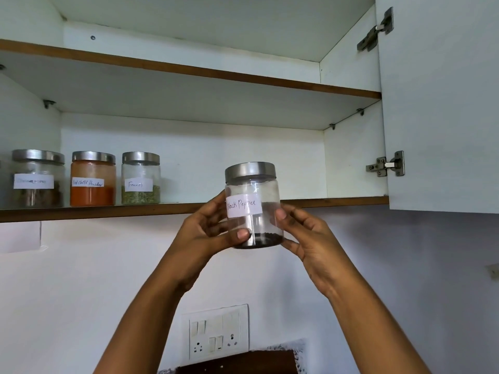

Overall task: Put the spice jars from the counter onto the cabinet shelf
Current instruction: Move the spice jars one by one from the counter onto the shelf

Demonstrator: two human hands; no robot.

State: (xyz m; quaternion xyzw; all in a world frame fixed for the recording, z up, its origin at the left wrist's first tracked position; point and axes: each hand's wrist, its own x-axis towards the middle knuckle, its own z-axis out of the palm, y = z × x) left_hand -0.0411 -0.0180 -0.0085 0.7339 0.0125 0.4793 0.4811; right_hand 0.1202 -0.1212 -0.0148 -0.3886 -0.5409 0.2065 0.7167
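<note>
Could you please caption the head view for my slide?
Left hand and right hand hold the black pepper jar before the shelf, near the fennel jar.

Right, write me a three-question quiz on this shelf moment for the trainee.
1. True or false: the Black Pepper jar already stands on the lower shelf.
2. Which jar on that shelf is nearest the held one? A) Fennel jar B) Red Chilli Powder jar C) jar with the unreadable label
3. Fill in: the held jar is gripped by ____ hands.

Key: 1 false, it is held in front of the shelf edge. 2 A. 3 both, left hand and right hand.
</note>
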